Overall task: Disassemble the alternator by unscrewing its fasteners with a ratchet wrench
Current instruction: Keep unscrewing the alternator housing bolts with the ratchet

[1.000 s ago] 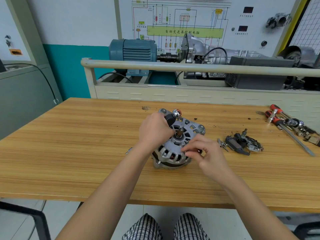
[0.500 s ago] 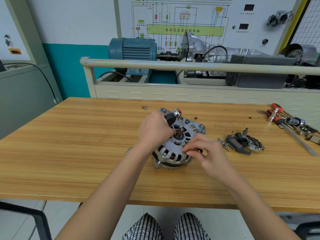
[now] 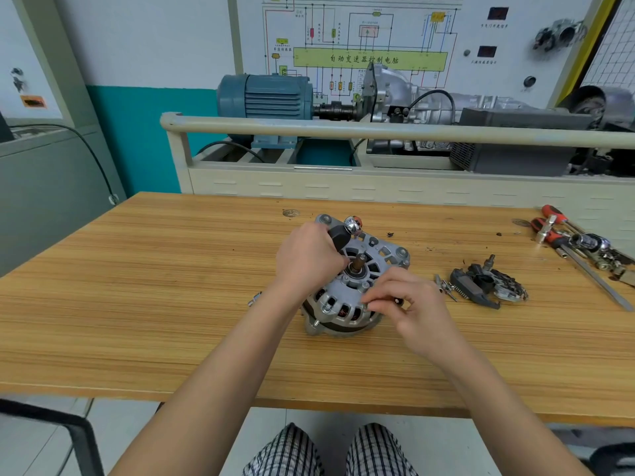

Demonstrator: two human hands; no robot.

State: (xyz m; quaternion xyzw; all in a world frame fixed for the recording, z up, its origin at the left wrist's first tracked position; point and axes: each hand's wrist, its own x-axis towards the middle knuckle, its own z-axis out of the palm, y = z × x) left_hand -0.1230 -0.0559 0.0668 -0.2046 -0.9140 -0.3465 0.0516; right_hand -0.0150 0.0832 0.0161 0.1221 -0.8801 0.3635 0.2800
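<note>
The alternator (image 3: 355,285) lies on the wooden table (image 3: 137,304), near its middle. The left hand (image 3: 307,257) curls round the black handle of the ratchet wrench (image 3: 340,235) on the alternator's far left side (a chrome knob shows at the handle's end). The right hand (image 3: 412,304) pinches a small fastener at the housing's near right edge. Removed parts (image 3: 488,286) lie right of it, loose tools (image 3: 580,245) at far right.
</note>
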